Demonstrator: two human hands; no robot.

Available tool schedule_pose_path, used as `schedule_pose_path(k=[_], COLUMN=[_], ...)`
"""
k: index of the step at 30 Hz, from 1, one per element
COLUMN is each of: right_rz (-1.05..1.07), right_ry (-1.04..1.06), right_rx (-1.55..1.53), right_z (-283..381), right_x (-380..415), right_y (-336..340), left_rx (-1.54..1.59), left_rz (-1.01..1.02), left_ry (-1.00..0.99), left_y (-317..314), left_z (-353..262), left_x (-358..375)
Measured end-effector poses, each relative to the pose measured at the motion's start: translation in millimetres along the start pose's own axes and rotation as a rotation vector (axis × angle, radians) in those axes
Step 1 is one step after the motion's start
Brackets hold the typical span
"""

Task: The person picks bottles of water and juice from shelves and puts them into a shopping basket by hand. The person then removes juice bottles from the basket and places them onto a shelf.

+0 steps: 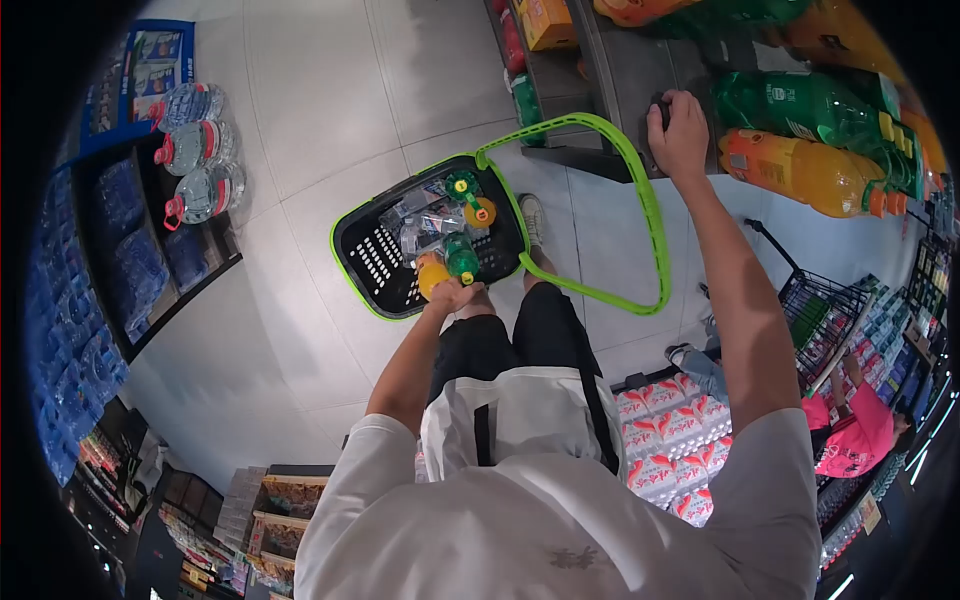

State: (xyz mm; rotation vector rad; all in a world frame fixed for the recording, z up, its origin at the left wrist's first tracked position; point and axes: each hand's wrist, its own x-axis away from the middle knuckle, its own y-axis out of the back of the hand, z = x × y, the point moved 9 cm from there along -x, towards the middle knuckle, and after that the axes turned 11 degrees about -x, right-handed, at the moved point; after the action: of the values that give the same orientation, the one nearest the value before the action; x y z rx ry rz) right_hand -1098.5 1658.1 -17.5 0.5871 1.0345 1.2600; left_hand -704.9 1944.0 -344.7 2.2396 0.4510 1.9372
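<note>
My left hand [457,295] reaches into the near side of a black shopping basket [376,300] with a green rim. Its fingers are closed at an orange soda bottle [431,272], and a green soda bottle [460,255] lies right beside it. Deeper in the basket are several clear packs [432,218], another green bottle [462,186] and another orange bottle [480,211]. The basket's green handle [655,230] is swung out to the right. My right hand [682,138] rests at the grey shelf [640,60], fingers curled round something dark I cannot make out.
Large green bottles [800,105] and orange bottles [800,170] lie to the right of my right hand. Water jugs [205,145] stand at the left by a blue-edged rack. A person in a pink top [860,435] is at a shopping cart [825,305]. White-and-red packs [670,430] are stacked near me.
</note>
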Motion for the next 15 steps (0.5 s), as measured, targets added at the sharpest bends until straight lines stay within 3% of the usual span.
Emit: schedule_pose_path(k=[7,10,11,14,15], right_rz=[0.009,0.002,-0.009,-0.023,-0.023], right_ry=[-0.037,-0.027,-0.020,-0.001,-0.011], right_rx=[-0.025,-0.038,-0.039,-0.014,-0.017], right_z=[-2,0,2,2,2], right_x=[-6,-4,-6,-6,-6], right_y=[1,0,3,4,4], left_rx=[0.002,0.618,0.596,0.560,0.455], left_rz=[-0.126,0.407,0.475,0.222,0.054], left_ry=[-0.144,-0.169,-0.074,-0.092,-0.134], left_y=[-28,-91,-69,-51,-23], left_z=[-33,-39,-53,-59,-64], left_x=[-44,-70,-30,-16,4])
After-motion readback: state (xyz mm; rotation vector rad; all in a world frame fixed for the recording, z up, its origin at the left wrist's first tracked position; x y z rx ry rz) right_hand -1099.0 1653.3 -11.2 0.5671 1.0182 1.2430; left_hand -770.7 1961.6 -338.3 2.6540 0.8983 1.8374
